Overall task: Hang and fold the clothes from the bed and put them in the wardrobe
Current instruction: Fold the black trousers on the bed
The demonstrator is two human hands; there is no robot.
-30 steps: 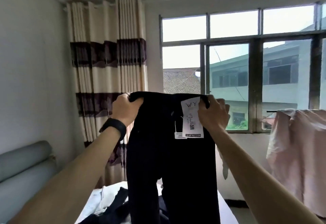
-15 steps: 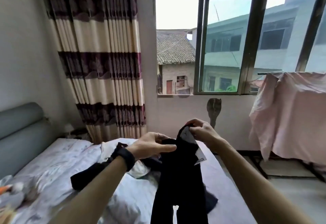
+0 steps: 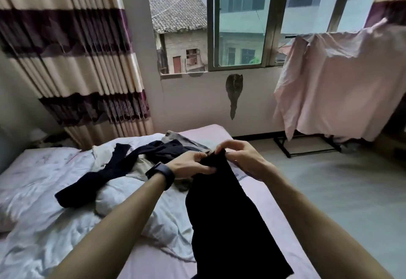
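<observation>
Two hands meet at the top edge of a black garment (image 3: pixel 224 212), held up over the near side of the bed (image 3: pixel 206 130).

- Left hand (image 3: pixel 189 165): fingers curled, thumb laid along the cloth, pinching the upper edge. Dark wristband (image 3: pixel 161 174) on that wrist.
- Right hand (image 3: pixel 239 160): fingers bent over, tips gripping the same edge from the other side. Hands nearly touching.
- Black garment hangs from the grip in one long dark panel, running down toward the camera across the pink sheet. Its lower end leaves the view, so the full shape cannot be told.

On the bed, left of the hands:
- dark navy garment (image 3: pixel 103 177), sprawled across a rumpled white duvet (image 3: pixel 39 202);
- grey garment (image 3: pixel 186 141), just beyond the hands, partly under the navy one.

Around the room:
- striped cream-and-purple curtain (image 3: pixel 77 59) at the left of the window (image 3: pixel 239 26);
- pink cloth (image 3: pixel 340 76) draped over a black drying rack (image 3: pixel 307 147), standing on the floor to the right of the bed, below the window.
</observation>
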